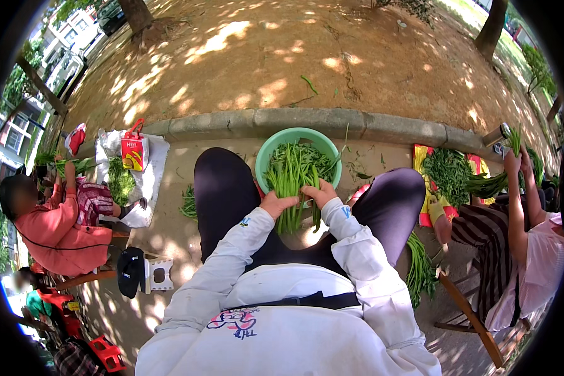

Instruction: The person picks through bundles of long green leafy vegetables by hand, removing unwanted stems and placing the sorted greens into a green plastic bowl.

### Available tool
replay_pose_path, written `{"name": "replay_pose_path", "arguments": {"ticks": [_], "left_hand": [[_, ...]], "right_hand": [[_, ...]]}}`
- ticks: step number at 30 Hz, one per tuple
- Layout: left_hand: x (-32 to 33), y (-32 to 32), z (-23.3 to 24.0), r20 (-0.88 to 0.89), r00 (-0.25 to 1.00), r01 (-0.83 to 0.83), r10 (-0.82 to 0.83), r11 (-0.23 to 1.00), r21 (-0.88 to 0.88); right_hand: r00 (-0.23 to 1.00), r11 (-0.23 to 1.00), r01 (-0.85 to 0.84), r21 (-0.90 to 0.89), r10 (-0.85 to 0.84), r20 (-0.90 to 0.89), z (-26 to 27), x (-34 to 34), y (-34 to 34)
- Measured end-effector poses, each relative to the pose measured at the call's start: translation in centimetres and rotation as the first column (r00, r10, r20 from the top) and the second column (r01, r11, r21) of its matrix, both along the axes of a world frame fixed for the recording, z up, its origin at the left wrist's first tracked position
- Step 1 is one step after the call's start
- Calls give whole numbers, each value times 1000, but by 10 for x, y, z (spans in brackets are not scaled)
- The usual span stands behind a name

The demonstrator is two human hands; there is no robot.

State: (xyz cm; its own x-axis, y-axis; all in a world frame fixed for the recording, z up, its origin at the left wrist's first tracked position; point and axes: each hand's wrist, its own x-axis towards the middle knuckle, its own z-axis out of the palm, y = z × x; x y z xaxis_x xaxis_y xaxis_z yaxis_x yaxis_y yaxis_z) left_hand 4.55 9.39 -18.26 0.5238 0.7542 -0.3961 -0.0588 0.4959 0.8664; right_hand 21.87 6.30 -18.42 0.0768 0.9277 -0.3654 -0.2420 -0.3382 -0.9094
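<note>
My left hand [279,205] is closed around a thick bunch of long green vegetable stems [287,181]. Their ends hang down toward my lap, while the upper part lies over a light green plastic basin [260,157]. Cut leafy greens [305,149] fill the basin, which stands between my knees. Close beside the bunch, my right hand [320,191] grips a few stems [316,214] between thumb and fingers. Both hands are at the near rim of the basin, almost touching each other. Part of that rim is hidden behind them.
A stone curb [310,121] runs behind the basin. Loose greens [419,268] lie right of my leg, and a small pile [188,203] lies left. Seated people [70,230] flank me, handling greens. A folding stool [159,274] with a black bag [130,271] stands at left.
</note>
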Motion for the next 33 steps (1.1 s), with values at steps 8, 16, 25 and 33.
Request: {"name": "replay_pose_path", "arguments": {"ticks": [8, 16, 25, 33], "left_hand": [[0, 3, 11, 30, 926, -353, 377, 889, -291], [2, 1, 7, 126, 951, -232, 281, 923, -307], [-3, 2, -6, 194, 969, -83, 154, 939, -333], [0, -2, -2, 154, 981, -77, 116, 968, -239]], "right_hand": [[665, 675, 735, 69, -696, -272, 5, 43, 9], [984, 971, 157, 179, -140, -106, 15, 8, 0], [951, 980, -187, 68, 164, 262, 21, -7, -4], [932, 982, -186, 18, 171, 320, 21, -6, -5]]}}
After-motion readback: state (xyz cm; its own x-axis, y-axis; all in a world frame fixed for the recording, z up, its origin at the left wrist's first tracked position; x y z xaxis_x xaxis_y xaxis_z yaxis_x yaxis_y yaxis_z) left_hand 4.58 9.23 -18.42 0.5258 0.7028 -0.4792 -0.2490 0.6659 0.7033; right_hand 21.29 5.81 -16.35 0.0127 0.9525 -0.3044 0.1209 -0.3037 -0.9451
